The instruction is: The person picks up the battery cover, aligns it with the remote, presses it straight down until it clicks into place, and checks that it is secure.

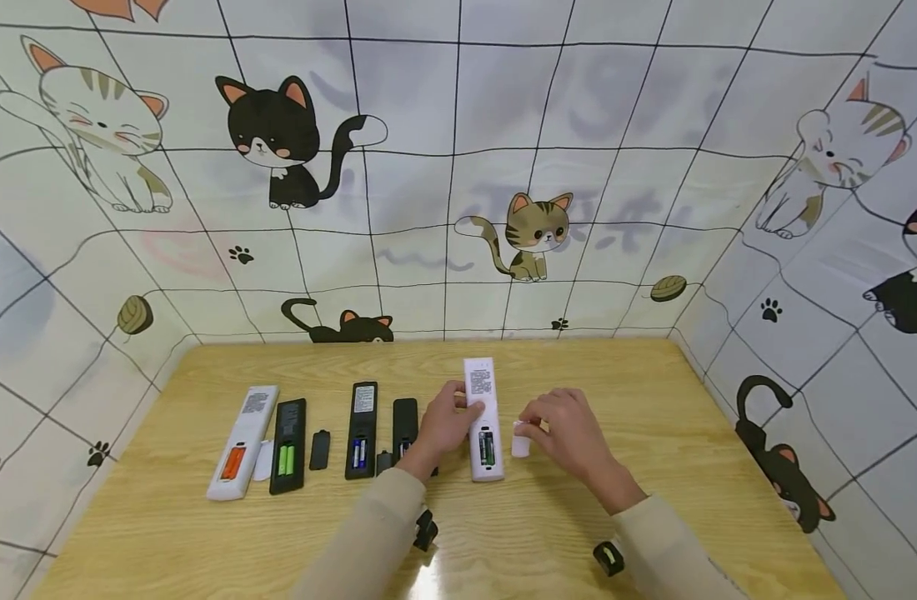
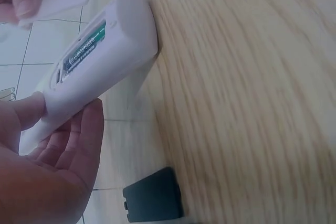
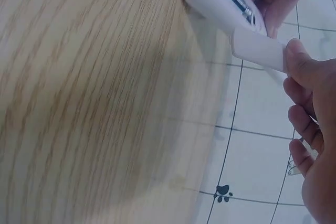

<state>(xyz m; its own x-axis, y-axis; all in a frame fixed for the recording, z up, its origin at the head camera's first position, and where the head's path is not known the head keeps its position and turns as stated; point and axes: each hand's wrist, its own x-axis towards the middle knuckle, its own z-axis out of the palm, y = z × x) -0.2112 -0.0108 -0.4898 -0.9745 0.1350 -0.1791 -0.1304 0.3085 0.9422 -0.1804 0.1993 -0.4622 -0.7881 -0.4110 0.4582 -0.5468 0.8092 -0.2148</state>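
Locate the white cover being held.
In the head view, the white cover is pinched by the right hand, just right of the white remote that the left hand holds.

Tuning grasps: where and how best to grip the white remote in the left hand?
Probably the white remote's mid-body, from the left, spanning its width: it's long and narrow, and the exposed batteries at its near end would stay uncovered.

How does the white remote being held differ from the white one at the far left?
The left hand grips the held remote; the far-left remote lies untouched on the table. The held remote contains green-and-dark batteries; the far-left remote, orange batteries. Both are white, with their batteries exposed.
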